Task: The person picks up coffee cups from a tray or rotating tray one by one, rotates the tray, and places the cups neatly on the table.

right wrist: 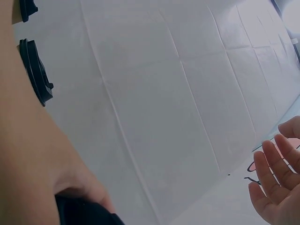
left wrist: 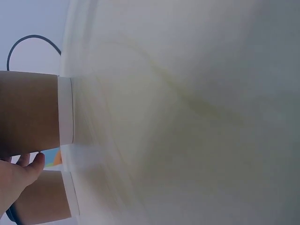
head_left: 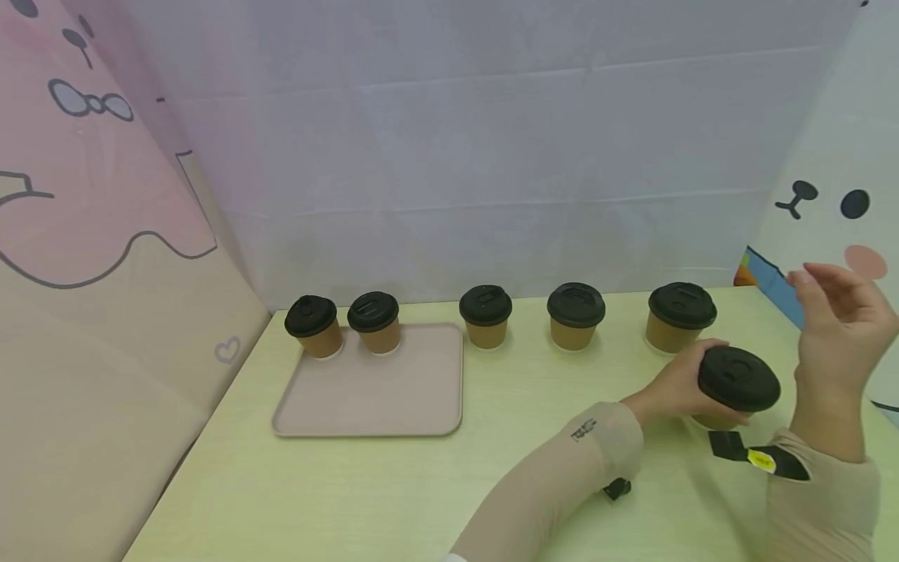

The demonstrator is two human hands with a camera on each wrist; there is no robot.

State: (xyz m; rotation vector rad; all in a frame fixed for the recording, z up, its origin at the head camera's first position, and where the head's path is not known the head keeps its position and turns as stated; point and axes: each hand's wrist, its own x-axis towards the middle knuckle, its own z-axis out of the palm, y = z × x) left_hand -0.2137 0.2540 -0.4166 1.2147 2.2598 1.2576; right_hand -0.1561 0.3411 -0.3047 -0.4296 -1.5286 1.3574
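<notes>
My left hand [head_left: 674, 388] grips a brown paper cup with a black lid [head_left: 739, 380] at the right side of the table. In the left wrist view the side of this cup [left wrist: 30, 112] shows large, its white base edge close at the tabletop. Just behind it stands another lidded cup [head_left: 680, 316]. My right hand [head_left: 843, 328] is raised at the far right, holding nothing, with its fingers loosely bent. The right wrist view shows that hand [right wrist: 281, 185] apart from the held cup's dark lid [right wrist: 86, 213].
Two lidded cups [head_left: 319, 328] [head_left: 379, 324] stand at the back of a beige tray [head_left: 368, 398] on the left. Along the table's back edge are two more cups [head_left: 487, 316] [head_left: 574, 316]. A pale curtain [head_left: 492, 156] hangs behind, with printed cloths at both sides.
</notes>
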